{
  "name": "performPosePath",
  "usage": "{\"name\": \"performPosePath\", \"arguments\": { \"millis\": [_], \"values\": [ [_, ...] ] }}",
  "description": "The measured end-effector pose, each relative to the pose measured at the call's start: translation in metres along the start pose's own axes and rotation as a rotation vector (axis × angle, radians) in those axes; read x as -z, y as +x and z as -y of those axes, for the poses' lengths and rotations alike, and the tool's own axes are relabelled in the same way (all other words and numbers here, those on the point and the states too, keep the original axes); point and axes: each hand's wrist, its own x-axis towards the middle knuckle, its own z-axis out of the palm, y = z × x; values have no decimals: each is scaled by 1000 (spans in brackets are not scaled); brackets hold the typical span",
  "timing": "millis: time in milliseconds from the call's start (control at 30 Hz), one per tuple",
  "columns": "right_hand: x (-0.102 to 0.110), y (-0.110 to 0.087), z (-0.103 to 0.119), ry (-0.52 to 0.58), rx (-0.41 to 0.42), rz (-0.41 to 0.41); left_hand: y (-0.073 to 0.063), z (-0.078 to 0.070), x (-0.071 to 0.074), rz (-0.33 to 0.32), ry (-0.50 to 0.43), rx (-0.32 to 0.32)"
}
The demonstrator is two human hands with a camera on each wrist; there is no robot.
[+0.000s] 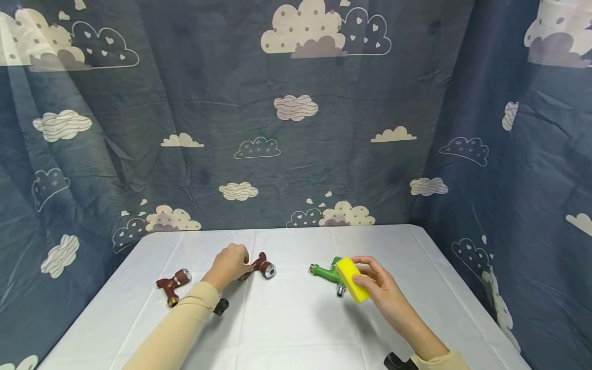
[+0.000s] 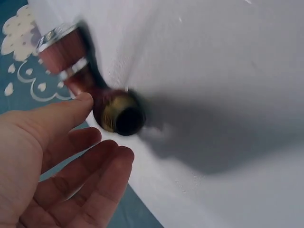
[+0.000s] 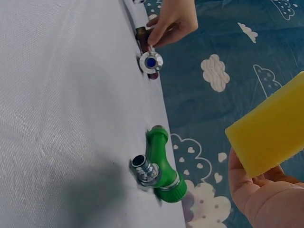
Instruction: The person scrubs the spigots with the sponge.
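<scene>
Taps of the garden kind, three in all, are laid out on a table (image 1: pixel 296 329) covered with a white cloth, and the green tap (image 1: pixel 329 271) is taken as the landmark. A yellow sponge (image 1: pixel 352 279) is pinched between the thumb and curled fingers of the right hand (image 1: pixel 379 288), just right of the green tap; in the right wrist view the sponge (image 3: pixel 270 126) is seen lifted clear of the cloth, apart from the tap (image 3: pixel 161 166). The green tap itself is lying on its side, chrome spout end facing the near table edge.

Left of the green tap, a brown tap (image 1: pixel 261 265) with a chrome knob and blue cap is lying on the cloth. It is gripped at its body by the left hand (image 1: pixel 228 264), fingers curled over it. In the left wrist view the thumb is pressed against the brown tap (image 2: pixel 102 102) near its brass threaded end; the other fingers (image 2: pixel 102 180) are seen bent below it.

Farther left of the green tap, a second brown tap (image 1: pixel 174 284) is resting untouched. Blue cloud-print curtains (image 1: pixel 296 128) are hung behind and beside the table.
</scene>
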Motion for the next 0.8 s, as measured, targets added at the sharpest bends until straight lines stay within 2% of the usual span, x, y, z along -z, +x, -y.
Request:
{"name": "performPosePath", "arguments": {
  "millis": [167,467,633,800],
  "values": [
    [-3,1,1,-2,-16,-10,-10,22,14,-52,-36,-26],
    [-10,3,5,-20,-44,-7,-28,74,46,-45,-86,-25],
    [-13,3,7,-15,-39,1,-42,103,62,-35,-90,3],
    [-17,1,9,-3,-36,13,-54,129,71,-10,-75,52]
  ]
}}
